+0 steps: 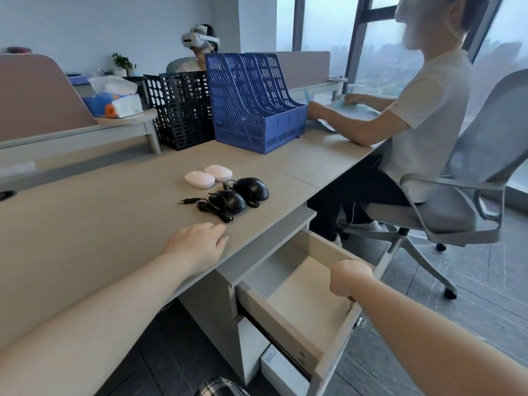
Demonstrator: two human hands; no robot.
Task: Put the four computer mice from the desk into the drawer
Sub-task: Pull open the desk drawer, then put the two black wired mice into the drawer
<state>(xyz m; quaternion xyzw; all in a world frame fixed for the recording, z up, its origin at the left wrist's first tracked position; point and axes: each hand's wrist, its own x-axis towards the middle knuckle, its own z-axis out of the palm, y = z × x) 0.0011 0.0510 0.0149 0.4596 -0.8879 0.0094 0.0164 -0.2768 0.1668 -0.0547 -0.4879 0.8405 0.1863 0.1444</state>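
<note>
Two white wireless mice [199, 179] [218, 172] lie side by side on the beige desk [85, 224]. Just in front of them sit two black wired mice [228, 200] [251, 188] with coiled cables and a USB plug pointing left. My left hand [200, 242] rests flat on the desk near its front edge, a little short of the black cables, holding nothing. The drawer [300, 284] under the desk is pulled out and bare inside. My right hand [350, 277] is curled over the drawer's front edge, gripping it.
A blue file rack [251, 110] and black mesh racks [180, 110] stand at the back of the desk, with a tissue pack [114, 101] on a raised shelf. A person sits on a grey office chair [471, 195] at the right. Another person sits behind the racks.
</note>
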